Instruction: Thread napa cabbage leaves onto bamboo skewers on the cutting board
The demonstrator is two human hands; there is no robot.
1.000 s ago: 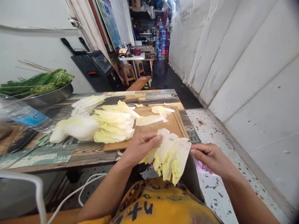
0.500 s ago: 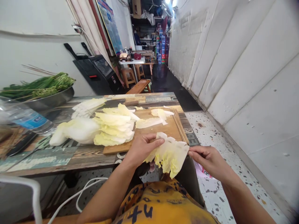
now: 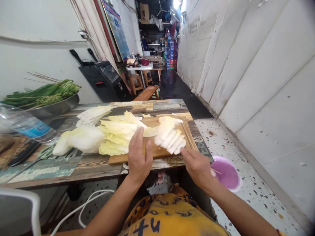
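A stack of pale cabbage leaves (image 3: 169, 136) lies on the wooden cutting board (image 3: 159, 151) near its right end. My left hand (image 3: 138, 154) rests flat and open on the board just left of that stack. My right hand (image 3: 197, 167) hovers at the board's near right corner, fingers loosely spread, holding nothing, its fingertips close to the leaves. A bigger heap of yellow-green cabbage leaves (image 3: 118, 134) and a white cabbage chunk (image 3: 81, 139) lie further left.
A water bottle (image 3: 27, 126) lies at the table's left. A metal bowl of green stalks (image 3: 49, 98) stands behind it. A purple-lined bin (image 3: 227, 172) sits on the floor at my right. White cables (image 3: 86, 203) hang below the table. A white wall runs along the right.
The leaves that both hands held over my lap now lie on the cutting board. Both hands have let go and opened, and the camera has tilted up slightly.
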